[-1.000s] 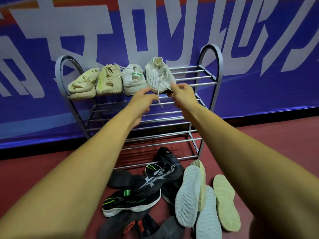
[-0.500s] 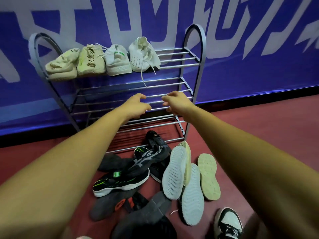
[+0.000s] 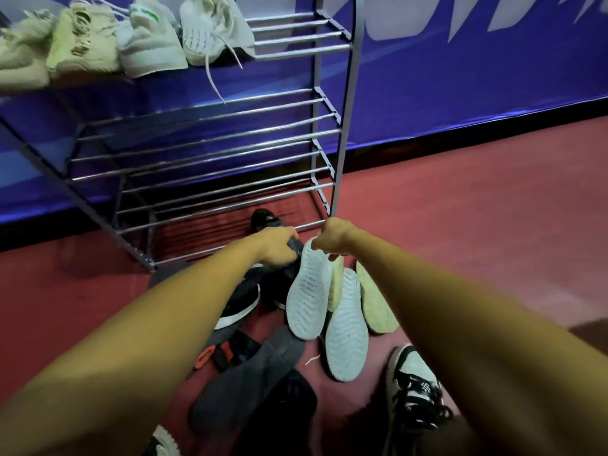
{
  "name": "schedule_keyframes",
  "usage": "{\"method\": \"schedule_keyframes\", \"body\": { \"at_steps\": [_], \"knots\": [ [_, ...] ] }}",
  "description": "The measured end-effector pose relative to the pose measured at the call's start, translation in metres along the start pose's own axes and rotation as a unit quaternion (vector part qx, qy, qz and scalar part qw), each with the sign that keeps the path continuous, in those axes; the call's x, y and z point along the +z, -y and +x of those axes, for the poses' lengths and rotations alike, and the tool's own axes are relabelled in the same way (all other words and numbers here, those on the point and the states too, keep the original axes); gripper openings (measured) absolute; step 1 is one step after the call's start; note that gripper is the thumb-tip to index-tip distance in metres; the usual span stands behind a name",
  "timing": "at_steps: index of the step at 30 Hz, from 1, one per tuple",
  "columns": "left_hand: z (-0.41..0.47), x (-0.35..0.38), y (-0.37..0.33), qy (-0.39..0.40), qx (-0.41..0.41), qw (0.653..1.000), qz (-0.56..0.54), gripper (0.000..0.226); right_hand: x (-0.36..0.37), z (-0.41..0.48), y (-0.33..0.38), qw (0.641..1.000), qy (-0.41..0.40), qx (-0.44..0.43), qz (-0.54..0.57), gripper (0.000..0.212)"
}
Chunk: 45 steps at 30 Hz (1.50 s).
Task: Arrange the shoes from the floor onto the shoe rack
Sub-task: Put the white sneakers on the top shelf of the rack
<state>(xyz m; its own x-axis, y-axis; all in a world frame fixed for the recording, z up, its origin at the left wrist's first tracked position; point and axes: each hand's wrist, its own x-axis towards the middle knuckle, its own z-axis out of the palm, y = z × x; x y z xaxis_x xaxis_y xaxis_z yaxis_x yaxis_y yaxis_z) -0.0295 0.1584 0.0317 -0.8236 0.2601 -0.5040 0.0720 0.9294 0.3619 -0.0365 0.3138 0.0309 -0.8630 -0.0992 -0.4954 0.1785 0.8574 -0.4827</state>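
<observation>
The step in hand looked like picking up. Just in front of the rack (image 3: 345, 126), on the red floor (image 3: 460, 225), the left hand (image 3: 279, 248) curled round a dark shoe (image 3: 297, 249). The right hand (image 3: 332, 240) pinched the tip of a white shoe (image 3: 307, 291). Next, both likely needed lifting onto a bare shelf. The sole was ribbed and rubbery, and the bars were thin and shiny.
</observation>
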Motion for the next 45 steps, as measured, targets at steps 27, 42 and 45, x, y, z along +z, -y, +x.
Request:
{"method": "schedule_keyframes", "body": {
  "at_steps": [27, 42, 45],
  "knots": [
    [0.049, 0.086, 0.032, 0.078, -0.052, 0.989, -0.116, 0.072, 0.069, 0.045, -0.055, 0.987, 0.078, 0.102, 0.100, 0.056],
    [-0.047, -0.091, -0.019, -0.074, 0.048, 0.985, -0.146, 0.041, -0.088, -0.034, 0.045, 0.976, -0.012, 0.024, 0.216, 0.006],
    [-0.076, -0.127, -0.026, -0.147, 0.055, 0.965, -0.212, 0.021, -0.116, -0.057, 0.064, 0.954, -0.018, 0.025, 0.297, 0.010]
  ]
}}
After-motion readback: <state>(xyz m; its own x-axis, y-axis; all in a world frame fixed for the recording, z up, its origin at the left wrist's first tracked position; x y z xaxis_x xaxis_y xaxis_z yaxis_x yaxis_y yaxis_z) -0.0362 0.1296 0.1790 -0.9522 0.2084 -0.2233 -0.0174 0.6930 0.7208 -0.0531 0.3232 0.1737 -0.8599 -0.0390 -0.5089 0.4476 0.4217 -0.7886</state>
